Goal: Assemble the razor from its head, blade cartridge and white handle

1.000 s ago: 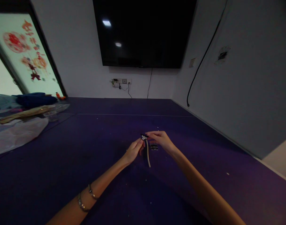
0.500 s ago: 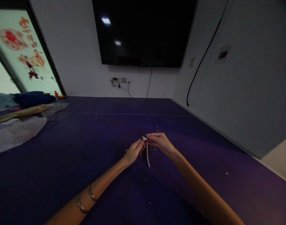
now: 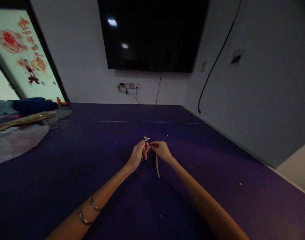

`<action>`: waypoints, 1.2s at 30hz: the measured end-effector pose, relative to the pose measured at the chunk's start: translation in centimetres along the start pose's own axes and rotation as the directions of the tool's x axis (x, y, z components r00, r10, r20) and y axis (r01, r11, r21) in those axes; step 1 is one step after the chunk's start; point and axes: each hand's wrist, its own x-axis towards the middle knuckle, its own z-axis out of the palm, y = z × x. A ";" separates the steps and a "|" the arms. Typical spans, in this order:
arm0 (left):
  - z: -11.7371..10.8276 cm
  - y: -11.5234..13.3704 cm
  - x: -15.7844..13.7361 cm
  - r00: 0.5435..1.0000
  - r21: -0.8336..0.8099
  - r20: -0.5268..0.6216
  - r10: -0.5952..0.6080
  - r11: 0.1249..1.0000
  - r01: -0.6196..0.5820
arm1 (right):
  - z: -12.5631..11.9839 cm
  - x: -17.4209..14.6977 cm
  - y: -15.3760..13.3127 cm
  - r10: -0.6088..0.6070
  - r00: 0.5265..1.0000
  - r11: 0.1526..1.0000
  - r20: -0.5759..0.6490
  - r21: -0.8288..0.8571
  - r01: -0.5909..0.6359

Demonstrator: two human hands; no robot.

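My left hand [image 3: 136,155] is closed around a small object with a shiny silver head [image 3: 147,138], which sticks up above the thumb. A thin dark part of it shows below the fingers; its kind is unclear. Just to the right, my right hand [image 3: 161,150] has thumb and fingers pinched together close to the left fingertips. What the pinch holds, if anything, is too small to make out. Below the right hand runs a narrow beige strip [image 3: 157,166], its upper end hidden by the fingers; I cannot tell whether they touch it.
A dark purple surface [image 3: 112,200] spreads all around, with small white bits scattered on it. Plastic wrapping [image 3: 20,143] and dark blue cloth [image 3: 34,106] lie at the left. A black cable [image 3: 212,70] hangs down the right wall, and a large television [image 3: 154,36] is on the wall ahead.
The silver-headed object has moved left and up in my left hand. My right hand has shifted slightly left and now covers the dark piece that showed beneath it.
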 end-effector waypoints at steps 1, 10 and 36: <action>-0.1 0.2 0.1 1.000 -0.017 -0.017 0.002 1.000 -0.002 | 0.7 0.3 -0.2 -0.008 1.000 0.993 0.025 -0.116 0.011; -1.4 1.4 1.1 0.993 -0.064 -0.122 -0.004 0.998 -0.004 | 3.8 2.4 -1.6 0.000 0.994 0.880 0.105 -0.473 0.050; -0.9 1.6 0.6 0.999 0.116 -0.027 -0.024 0.993 0.027 | -0.8 -5.1 -1.7 0.302 0.917 0.797 0.260 -0.597 -0.094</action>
